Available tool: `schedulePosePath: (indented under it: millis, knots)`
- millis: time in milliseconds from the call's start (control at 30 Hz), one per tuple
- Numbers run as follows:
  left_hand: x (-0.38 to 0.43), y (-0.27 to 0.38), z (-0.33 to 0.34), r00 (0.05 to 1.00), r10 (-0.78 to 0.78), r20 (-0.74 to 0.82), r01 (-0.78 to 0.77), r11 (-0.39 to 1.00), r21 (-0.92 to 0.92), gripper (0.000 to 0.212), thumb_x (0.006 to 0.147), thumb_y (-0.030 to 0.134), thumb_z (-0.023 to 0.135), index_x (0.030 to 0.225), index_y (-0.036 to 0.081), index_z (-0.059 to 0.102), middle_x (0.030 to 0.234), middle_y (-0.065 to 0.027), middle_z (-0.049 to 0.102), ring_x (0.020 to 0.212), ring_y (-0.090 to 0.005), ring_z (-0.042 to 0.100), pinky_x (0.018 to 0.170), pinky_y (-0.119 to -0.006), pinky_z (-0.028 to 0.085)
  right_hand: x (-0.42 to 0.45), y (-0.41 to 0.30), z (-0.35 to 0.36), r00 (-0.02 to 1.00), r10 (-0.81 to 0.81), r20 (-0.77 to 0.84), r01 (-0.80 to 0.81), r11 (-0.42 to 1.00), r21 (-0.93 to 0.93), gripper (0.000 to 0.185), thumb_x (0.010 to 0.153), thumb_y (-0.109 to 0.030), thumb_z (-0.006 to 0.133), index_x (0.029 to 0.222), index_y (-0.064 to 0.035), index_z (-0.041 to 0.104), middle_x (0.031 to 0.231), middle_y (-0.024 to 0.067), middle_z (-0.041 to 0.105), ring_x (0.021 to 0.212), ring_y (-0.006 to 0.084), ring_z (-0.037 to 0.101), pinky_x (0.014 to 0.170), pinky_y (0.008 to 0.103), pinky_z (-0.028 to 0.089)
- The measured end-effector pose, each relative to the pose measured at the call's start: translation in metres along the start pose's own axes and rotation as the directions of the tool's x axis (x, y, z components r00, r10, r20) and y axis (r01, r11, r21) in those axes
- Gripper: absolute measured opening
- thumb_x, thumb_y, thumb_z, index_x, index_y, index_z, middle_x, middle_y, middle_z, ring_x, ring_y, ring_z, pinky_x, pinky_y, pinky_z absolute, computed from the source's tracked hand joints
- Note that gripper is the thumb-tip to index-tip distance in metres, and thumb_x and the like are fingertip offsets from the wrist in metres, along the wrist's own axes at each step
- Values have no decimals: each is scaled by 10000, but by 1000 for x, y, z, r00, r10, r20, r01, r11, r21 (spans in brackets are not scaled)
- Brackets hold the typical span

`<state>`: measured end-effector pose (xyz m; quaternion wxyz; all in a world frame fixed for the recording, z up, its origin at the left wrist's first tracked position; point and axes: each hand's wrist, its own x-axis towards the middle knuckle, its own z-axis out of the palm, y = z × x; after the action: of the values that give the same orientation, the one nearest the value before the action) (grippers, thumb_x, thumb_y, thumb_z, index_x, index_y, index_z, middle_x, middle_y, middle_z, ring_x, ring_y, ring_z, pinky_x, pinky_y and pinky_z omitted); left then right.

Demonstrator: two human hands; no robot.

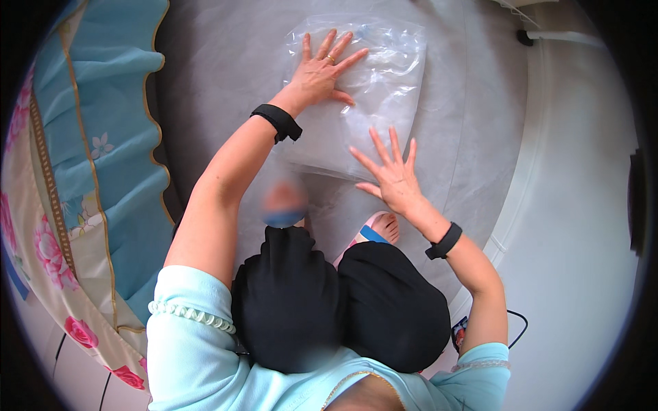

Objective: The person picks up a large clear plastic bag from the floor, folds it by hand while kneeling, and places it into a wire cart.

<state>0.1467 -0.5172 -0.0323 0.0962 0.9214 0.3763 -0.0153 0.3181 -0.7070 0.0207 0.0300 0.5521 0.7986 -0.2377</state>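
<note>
A clear plastic bag (pixel 383 97) lies flat and somewhat wrinkled on the grey floor (pixel 226 56) in front of me. My left hand (pixel 321 74) rests spread on the upper left part of the bag, with a ring on one finger. Nearer to me, my right hand (pixel 396 177) is over the bag's lower right corner, fingers apart; whether it touches the plastic I cannot tell. Neither hand grips anything. Both wrists wear black bands. The bag's far edge is crumpled and shiny, with a small bluish patch.
A bed with a blue skirt (pixel 113 154) and floral fabric (pixel 51 246) stands along the left. A white wall (pixel 570 205) runs down the right side. A white metal leg (pixel 565 37) with a black foot is at the top right. My sandalled foot (pixel 383 228) is near the bag.
</note>
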Motion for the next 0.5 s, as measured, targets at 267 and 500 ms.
schedulePosePath:
  millis: [267,500]
  knots:
    - [-47,25,-24,998,61,8,-61,998,-19,798,718,498,602,1380,355,181,1465,-34,98,1347,-281,72,1040,-581,59,-12,9,35,997,39,65,-33,995,-98,696,745,-440,600,1337,-441,234,1473,4,34,1343,315,30,986,649,134]
    - [-115,19,-1,987,88,135,-84,996,-36,592,842,524,429,1370,351,224,1462,-9,121,1350,-252,65,1052,-554,14,-12,7,32,997,36,67,-30,996,-79,658,763,-424,593,1330,-439,259,1471,-1,51,1343,304,47,1001,632,125]
